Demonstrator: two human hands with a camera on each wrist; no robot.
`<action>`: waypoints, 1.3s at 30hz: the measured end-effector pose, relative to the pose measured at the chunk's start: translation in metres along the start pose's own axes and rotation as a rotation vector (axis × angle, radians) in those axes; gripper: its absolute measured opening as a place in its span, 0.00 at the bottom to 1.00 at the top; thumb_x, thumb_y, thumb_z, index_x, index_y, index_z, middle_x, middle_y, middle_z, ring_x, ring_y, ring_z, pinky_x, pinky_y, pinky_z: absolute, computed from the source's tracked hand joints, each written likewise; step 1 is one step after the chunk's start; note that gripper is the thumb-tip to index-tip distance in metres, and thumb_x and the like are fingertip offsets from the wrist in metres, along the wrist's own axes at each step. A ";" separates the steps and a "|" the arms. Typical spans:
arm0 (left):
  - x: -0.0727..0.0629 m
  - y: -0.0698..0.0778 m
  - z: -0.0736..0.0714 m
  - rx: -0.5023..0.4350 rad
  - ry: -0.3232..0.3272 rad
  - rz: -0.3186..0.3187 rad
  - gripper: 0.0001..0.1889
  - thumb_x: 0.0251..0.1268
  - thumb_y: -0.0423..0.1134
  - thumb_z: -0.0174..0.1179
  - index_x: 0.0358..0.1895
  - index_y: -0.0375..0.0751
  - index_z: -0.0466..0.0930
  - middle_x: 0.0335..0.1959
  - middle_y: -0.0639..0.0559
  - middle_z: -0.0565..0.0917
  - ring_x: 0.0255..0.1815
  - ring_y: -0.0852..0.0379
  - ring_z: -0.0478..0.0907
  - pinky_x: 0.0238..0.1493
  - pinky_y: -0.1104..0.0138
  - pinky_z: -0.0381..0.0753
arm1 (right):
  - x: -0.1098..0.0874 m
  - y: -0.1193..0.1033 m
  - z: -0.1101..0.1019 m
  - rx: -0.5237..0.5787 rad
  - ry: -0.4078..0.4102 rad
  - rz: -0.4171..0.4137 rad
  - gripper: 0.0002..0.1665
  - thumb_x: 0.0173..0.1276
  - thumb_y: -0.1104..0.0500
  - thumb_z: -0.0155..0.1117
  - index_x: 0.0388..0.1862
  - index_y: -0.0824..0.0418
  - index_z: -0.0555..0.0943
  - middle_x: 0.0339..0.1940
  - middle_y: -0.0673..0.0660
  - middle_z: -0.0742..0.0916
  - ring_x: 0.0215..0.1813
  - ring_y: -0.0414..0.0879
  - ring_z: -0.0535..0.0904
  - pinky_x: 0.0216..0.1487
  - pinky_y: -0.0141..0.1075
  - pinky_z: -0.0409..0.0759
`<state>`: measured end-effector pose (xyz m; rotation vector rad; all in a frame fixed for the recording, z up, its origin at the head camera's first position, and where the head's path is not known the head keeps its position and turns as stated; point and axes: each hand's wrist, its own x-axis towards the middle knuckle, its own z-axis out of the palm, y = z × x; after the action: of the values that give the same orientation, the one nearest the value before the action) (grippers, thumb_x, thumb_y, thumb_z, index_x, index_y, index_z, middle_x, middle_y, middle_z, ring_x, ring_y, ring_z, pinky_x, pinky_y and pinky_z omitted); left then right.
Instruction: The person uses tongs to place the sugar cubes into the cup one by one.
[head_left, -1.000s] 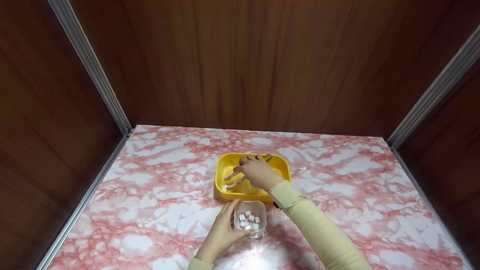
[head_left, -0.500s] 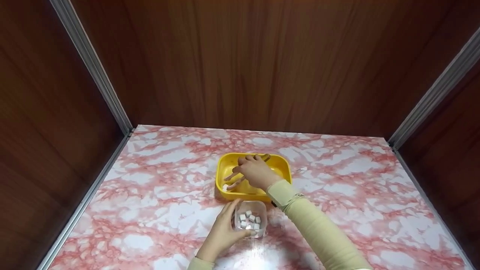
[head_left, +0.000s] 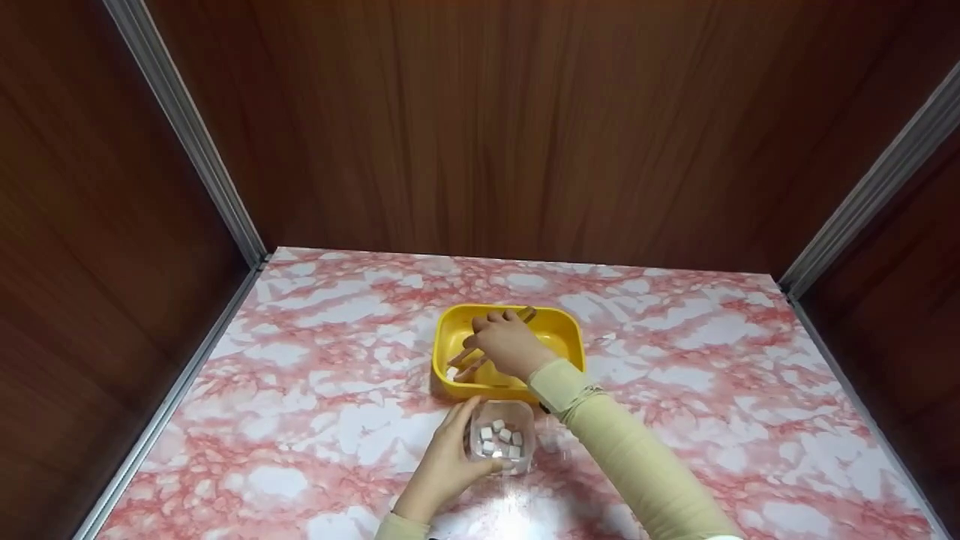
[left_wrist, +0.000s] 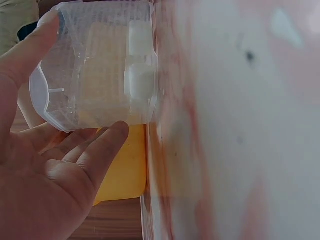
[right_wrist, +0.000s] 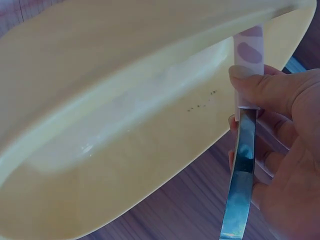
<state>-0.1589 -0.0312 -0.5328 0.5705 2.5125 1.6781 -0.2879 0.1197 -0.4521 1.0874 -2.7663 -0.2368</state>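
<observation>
My right hand (head_left: 510,346) pinches a pair of tongs (right_wrist: 242,165) with a bare metal bend and pink-patterned arms, held slanting down into a yellow basin (head_left: 571,330). The tong tips stand around a small white cube (head_left: 451,373) in the basin's near left corner. My left hand (head_left: 448,461) holds a clear plastic container (left_wrist: 107,75) on the table, thumb on the near side and fingers along the left. Inside the container lie several white cubes (head_left: 499,425), seen through its wall in the left wrist view.
The container stands right in front of the basin. A red-and-white marbled table top (head_left: 300,420) lies under both. Dark wood-grain panels (head_left: 480,135) with metal corner posts (head_left: 187,135) enclose the back and sides.
The tong arms have drawn closer together at the white cube in the basin, the right hand shifting only slightly. My left hand keeps holding the container in place.
</observation>
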 end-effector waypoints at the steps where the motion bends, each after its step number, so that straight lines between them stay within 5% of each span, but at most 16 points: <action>1: 0.000 0.000 0.000 -0.002 -0.001 -0.005 0.54 0.42 0.56 0.75 0.73 0.42 0.55 0.67 0.50 0.65 0.66 0.45 0.64 0.65 0.54 0.67 | 0.000 0.000 0.000 -0.007 0.000 -0.001 0.22 0.61 0.67 0.68 0.50 0.44 0.86 0.47 0.52 0.82 0.50 0.52 0.76 0.52 0.48 0.74; 21: 0.001 -0.004 0.000 0.002 0.008 0.017 0.53 0.43 0.53 0.75 0.73 0.40 0.57 0.66 0.48 0.66 0.66 0.46 0.65 0.65 0.58 0.67 | 0.001 -0.003 0.001 -0.009 -0.016 -0.009 0.21 0.63 0.65 0.67 0.51 0.44 0.85 0.49 0.53 0.82 0.50 0.52 0.75 0.55 0.48 0.73; 39: 0.002 -0.004 0.000 0.031 0.001 0.019 0.53 0.44 0.55 0.74 0.73 0.40 0.56 0.68 0.46 0.65 0.67 0.44 0.62 0.65 0.54 0.66 | 0.000 -0.006 0.002 -0.086 0.057 -0.040 0.17 0.63 0.62 0.66 0.46 0.43 0.87 0.43 0.51 0.83 0.46 0.51 0.77 0.49 0.45 0.73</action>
<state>-0.1619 -0.0316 -0.5359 0.5985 2.5460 1.6494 -0.2849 0.1158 -0.4553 1.1107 -2.6601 -0.3219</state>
